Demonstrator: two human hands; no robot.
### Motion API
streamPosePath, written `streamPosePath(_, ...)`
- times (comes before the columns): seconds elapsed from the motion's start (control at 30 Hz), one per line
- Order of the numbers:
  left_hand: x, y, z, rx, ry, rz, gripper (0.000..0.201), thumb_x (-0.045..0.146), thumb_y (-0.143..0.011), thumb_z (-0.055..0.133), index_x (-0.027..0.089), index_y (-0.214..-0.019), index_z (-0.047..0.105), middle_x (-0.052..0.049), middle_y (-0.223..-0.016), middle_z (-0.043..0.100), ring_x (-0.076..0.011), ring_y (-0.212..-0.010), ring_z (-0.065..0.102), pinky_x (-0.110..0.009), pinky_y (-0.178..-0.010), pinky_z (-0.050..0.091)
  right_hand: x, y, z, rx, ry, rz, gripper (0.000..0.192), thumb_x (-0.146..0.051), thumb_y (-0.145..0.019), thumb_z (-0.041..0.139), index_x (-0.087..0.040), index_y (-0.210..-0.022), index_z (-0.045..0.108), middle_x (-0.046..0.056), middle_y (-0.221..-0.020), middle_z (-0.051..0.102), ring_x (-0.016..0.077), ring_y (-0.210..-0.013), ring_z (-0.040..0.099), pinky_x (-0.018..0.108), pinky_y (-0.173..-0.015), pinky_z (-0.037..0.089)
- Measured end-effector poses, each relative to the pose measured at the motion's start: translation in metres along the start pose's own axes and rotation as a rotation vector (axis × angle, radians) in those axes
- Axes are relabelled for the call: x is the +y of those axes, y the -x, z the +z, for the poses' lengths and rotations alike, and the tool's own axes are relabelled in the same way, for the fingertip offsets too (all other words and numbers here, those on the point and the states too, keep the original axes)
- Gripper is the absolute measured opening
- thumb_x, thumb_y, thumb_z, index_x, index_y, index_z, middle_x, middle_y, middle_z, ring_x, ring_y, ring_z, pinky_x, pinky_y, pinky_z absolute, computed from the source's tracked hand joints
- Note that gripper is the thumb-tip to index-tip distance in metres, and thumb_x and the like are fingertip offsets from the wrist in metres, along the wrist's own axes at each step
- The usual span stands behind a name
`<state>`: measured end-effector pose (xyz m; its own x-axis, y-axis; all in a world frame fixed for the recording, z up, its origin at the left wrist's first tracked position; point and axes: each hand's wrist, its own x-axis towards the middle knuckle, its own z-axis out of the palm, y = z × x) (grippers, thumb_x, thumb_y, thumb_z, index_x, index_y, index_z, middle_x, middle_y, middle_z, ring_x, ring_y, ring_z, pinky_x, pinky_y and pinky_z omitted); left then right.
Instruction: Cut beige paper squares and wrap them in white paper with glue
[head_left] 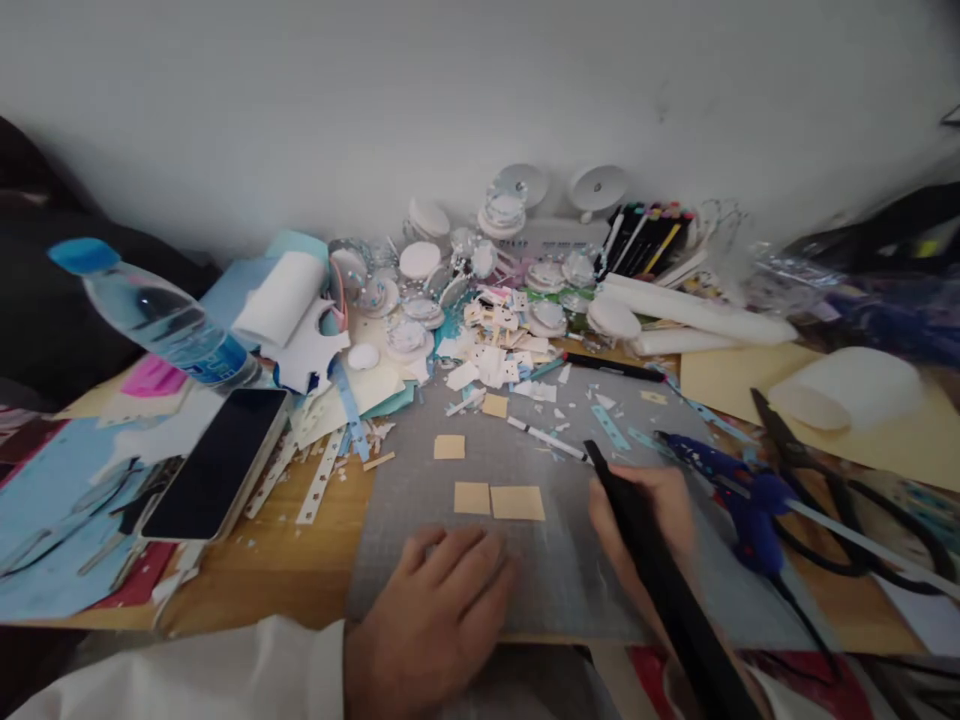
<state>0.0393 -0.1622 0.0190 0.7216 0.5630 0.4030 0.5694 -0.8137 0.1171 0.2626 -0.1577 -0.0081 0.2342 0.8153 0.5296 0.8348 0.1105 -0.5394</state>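
A wooden table (247, 590) fills the frame, buried in paper scraps, and at lower centre lies a grey cutting mat (540, 570). Upper left, a water bottle (161, 322) with a blue cap leans over the clutter, and just below it a dark phone (217, 462) lies face up. Over on the right, a blue glue gun (739, 500) rests beside the mat, with black scissors (847, 480) further right again. Now the hands: the left hand (439, 610), white sleeve at the wrist, lies palm down on the mat at bottom centre, fingers spread flat, gripping nothing. The right hand (649, 515) is closed around a long black tool (664, 580) that runs diagonally from centre down to the lower right edge; it is blurred, so what kind of tool I cannot tell. Smallest of all, tan paper squares (499, 500) sit on the mat just above the left hand's fingertips, apart from them, between the two hands.
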Motion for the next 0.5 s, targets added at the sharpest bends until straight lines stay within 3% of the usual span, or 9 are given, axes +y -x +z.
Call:
streamPosePath(0.07, -0.01, 0.003, -0.004, 0.05, 0.097, -0.03, 0.023, 0.005, -0.086, 0.043, 0.016, -0.098, 0.06, -0.005, -0.09, 0.066, -0.0146, -0.079, 0.056, -0.027, -0.072, 0.043, 0.016, -0.021, -0.003, -0.158, 0.055, -0.104, 0.009, -0.026, -0.087, 0.05, -0.022, -0.095, 0.051, -0.001, -0.071, 0.06, 0.0176, -0.065, 0.059, 0.028, -0.06, 0.046)
streamPosePath(0.17, -0.023, 0.005, -0.01, 0.07, 0.301, -0.26, 0.027, 0.002, -0.085, 0.038, 0.018, -0.097, 0.057, -0.006, -0.093, 0.062, -0.0142, -0.082, 0.058, -0.024, -0.071, 0.048, 0.033, -0.055, 0.0, -0.398, 0.259, -0.291, 0.02, -0.009, -0.084, 0.043, -0.019, -0.096, 0.057, 0.008, -0.088, 0.065, 0.0226, -0.083, 0.061, 0.032, -0.071, 0.044)
streamPosePath(0.3, -0.036, 0.007, -0.017, 0.13, 0.437, -0.478, 0.026, 0.011, -0.091, 0.036, 0.02, -0.107, 0.052, -0.005, -0.094, 0.06, -0.0147, -0.079, 0.058, -0.027, -0.069, 0.049, 0.04, -0.088, 0.016, -0.489, 0.42, -0.395, 0.029, -0.001, -0.082, 0.039, -0.015, -0.099, 0.058, 0.012, -0.085, 0.064, 0.0243, -0.082, 0.058, 0.032, -0.07, 0.039)
streamPosePath(0.5, -0.048, 0.012, -0.022, 0.039, 0.551, -0.445, 0.032, 0.013, -0.094, 0.029, 0.021, -0.116, 0.051, -0.005, -0.098, 0.061, -0.0153, -0.078, 0.06, -0.032, -0.078, 0.05, 0.046, -0.11, 0.031, -0.55, 0.503, -0.513, 0.03, -0.004, -0.085, 0.041, -0.016, -0.106, 0.06, 0.011, -0.094, 0.062, 0.0225, -0.091, 0.054, 0.03, -0.076, 0.037)
